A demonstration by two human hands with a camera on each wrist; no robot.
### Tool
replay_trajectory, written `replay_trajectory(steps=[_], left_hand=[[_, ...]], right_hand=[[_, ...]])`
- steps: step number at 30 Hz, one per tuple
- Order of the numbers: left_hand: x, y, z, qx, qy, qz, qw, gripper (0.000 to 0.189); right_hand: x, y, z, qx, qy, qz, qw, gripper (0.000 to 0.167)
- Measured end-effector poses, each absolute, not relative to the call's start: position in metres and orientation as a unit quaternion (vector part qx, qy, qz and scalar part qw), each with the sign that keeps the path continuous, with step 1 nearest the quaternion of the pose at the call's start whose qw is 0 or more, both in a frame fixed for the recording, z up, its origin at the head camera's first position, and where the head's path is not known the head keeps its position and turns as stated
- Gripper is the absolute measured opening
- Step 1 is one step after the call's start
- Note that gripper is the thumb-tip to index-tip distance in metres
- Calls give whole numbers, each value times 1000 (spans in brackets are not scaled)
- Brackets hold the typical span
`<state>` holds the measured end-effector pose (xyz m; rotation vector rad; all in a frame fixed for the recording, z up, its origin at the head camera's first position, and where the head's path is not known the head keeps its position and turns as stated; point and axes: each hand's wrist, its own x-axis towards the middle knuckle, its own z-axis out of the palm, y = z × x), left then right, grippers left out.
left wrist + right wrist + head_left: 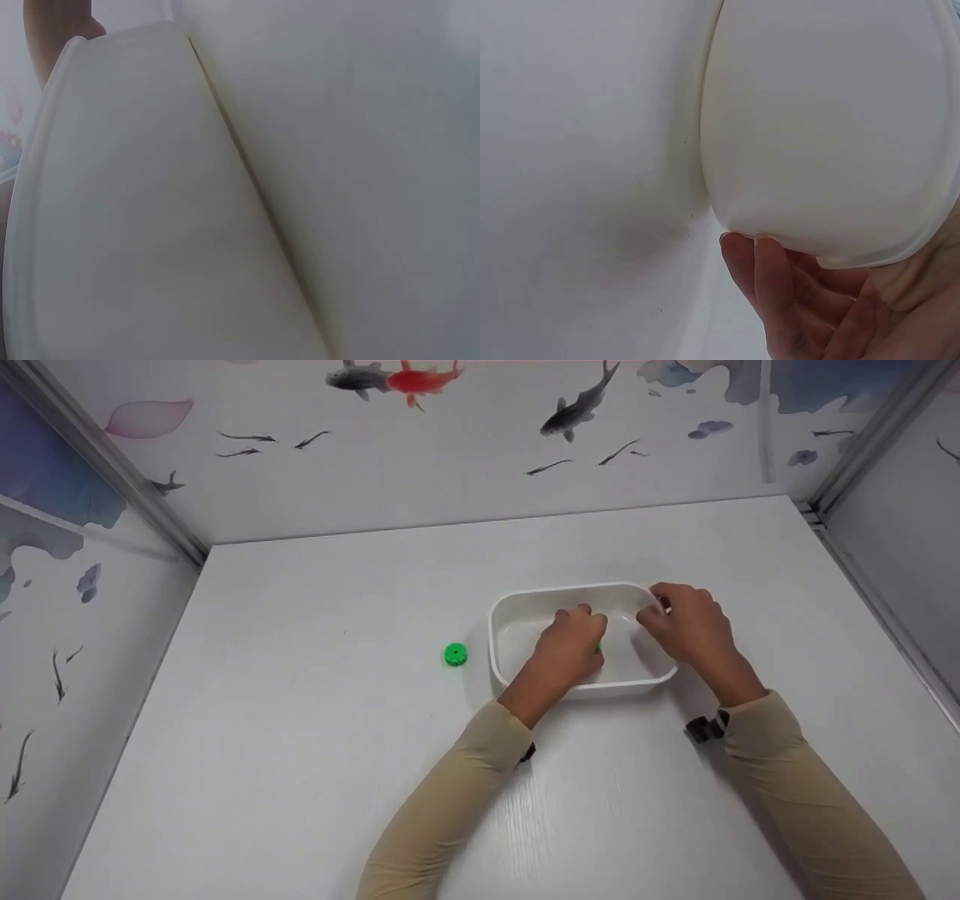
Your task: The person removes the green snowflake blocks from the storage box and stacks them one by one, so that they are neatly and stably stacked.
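Observation:
A white rectangular box with rounded corners stands on the table. My left hand reaches down inside it with curled fingers. Between its fingers and thumb a bit of a green piece shows; the rest is hidden. At the box's right end, my right hand grips the rim, its thumb towards the inside. In the right wrist view, its fingers press on the outer wall below the lip. Left of the box lies a small green disc with a notched edge and a centre hole.
The white table extends all round the box. White panels printed with fish stand along its back and left sides, and a plain panel is on the right. The left wrist view shows mostly the box's outer wall.

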<state>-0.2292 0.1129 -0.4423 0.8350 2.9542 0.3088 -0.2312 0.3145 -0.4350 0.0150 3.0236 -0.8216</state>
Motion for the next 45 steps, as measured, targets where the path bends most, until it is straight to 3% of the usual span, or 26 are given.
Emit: replay_trajectory(steps=[6,16,35,45], left_hand=[[-227,118,-443,265,961,70,35,28],[-227,112,-441,270,958,97,8,21],[-230,93,-436,293,940,172,18,22],[-222,68,-429,310,922,232,-5,27]], right_hand=[[-232,314,-436,7,965,-263,4,43],[-230,316,-437,-8,965,-263,-16,31],[-231,314,-437,6,965,-262,0,42],[-231,315,-436,4,965,-260,-1,42]])
